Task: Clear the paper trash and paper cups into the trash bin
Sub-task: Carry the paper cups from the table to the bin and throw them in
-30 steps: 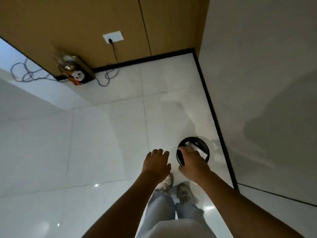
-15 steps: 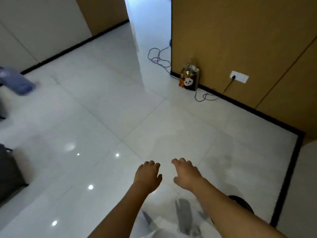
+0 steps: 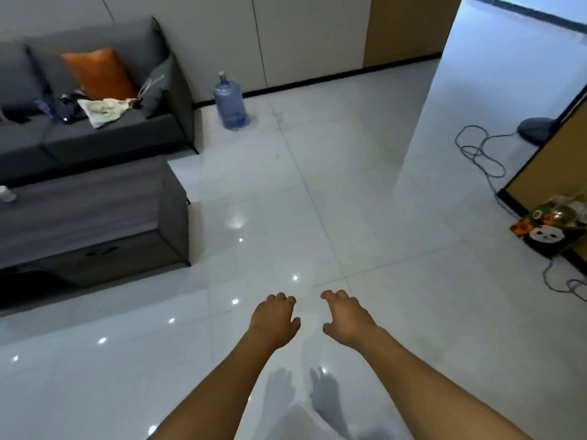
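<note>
Both the left hand (image 3: 275, 319) and right hand (image 3: 346, 319) hang loosely curled and empty, a water jug (image 3: 230, 103) at eleven o'clock.

Open floor (image 3: 317, 192) ahead; coffee table (image 3: 95, 217) blocks the left.

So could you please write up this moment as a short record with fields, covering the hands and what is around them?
left hand: held out over the floor, fingers loosely curled, holding nothing
right hand: beside it, apart from it, also holding nothing
trash bin: not in view
coffee table: far left, a small pale object at its left edge, too blurred to identify
sofa: behind the table, with an orange cushion
water jug: on the floor by the wall
</note>
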Demonstrator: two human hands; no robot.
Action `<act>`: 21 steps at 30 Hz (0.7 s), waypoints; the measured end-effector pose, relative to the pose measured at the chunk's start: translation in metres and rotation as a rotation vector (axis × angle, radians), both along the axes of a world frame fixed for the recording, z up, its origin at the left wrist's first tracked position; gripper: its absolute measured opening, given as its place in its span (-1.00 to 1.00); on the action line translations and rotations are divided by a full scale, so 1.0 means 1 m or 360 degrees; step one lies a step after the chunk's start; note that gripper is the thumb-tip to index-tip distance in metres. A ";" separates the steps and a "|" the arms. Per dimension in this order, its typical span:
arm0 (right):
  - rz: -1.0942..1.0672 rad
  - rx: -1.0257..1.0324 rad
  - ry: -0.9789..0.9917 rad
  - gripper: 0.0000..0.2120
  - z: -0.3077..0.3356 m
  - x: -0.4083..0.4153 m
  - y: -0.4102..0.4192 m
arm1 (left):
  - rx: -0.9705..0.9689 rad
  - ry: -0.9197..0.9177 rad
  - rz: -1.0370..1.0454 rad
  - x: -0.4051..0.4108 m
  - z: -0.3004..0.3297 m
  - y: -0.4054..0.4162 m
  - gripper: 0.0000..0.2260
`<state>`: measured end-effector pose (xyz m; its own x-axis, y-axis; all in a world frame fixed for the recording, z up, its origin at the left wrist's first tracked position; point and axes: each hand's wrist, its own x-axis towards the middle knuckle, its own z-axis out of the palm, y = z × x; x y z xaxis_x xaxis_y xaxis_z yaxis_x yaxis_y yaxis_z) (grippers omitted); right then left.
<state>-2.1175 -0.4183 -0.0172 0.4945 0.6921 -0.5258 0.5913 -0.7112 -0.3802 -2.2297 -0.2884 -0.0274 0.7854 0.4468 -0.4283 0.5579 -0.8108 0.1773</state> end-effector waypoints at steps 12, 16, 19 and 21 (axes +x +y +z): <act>0.0337 -0.0039 0.0023 -0.40 -0.020 0.121 0.240 | -0.0160 -0.0068 0.0542 0.080 -0.023 0.215 -0.55; 0.0410 -0.0022 -0.0014 -0.40 -0.010 0.193 0.328 | -0.0174 -0.0112 0.0633 0.144 -0.017 0.289 -0.56; 0.0464 -0.0007 -0.0060 -0.40 0.000 0.242 0.397 | -0.0142 -0.0162 0.0684 0.186 -0.007 0.347 -0.57; 0.0501 -0.0014 -0.0086 -0.41 0.004 0.268 0.440 | -0.0170 -0.0182 0.0724 0.207 -0.001 0.386 -0.57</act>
